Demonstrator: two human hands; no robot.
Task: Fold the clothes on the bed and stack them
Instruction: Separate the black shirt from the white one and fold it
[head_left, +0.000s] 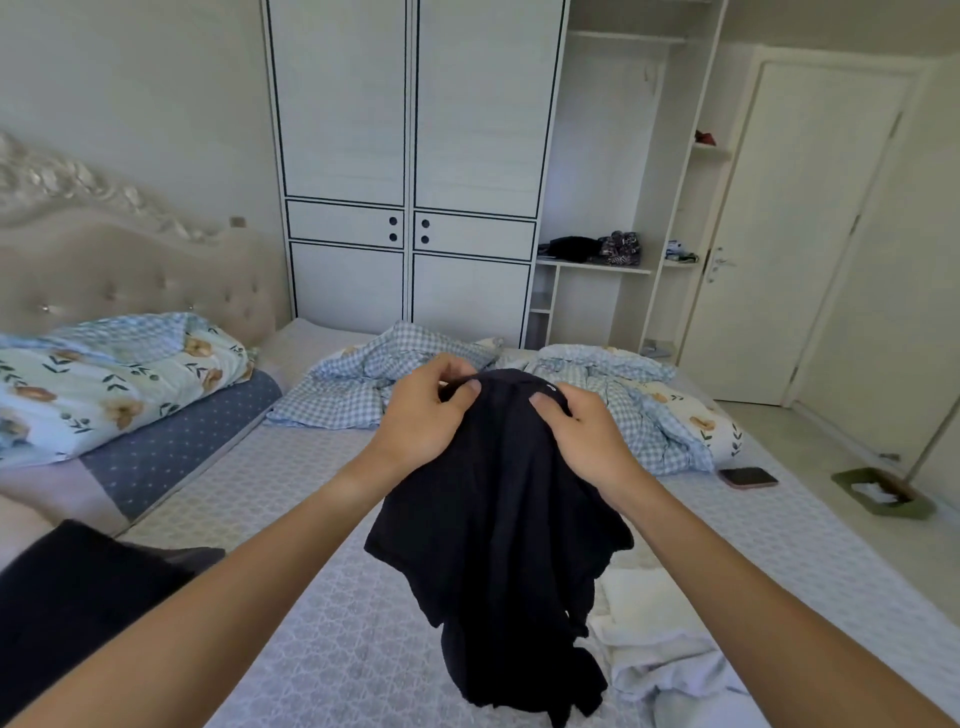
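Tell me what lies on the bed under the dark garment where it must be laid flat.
Both hands, left and right, hold the dark garment up. Bare sheet lies under and left of it. Only the white clothes crowd its right side; the phone lies farther off.

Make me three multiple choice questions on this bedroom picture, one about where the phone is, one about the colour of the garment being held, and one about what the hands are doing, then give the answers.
1. Where does the phone lie?
A. on the bed's right side, beside the checked quilt
B. on the wardrobe shelf
C. on the flowered pillow

2. What colour is the garment held up?
A. white
B. black
C. red

3. What are the hands doing?
A. resting flat on the bed
B. one holds the phone
C. both grip the garment's top edge

Answers: 1 A, it lies on the sheet next to the quilt. 2 B, the cloth is dark all over. 3 C, the left hand and right hand pinch the cloth, which hangs down.
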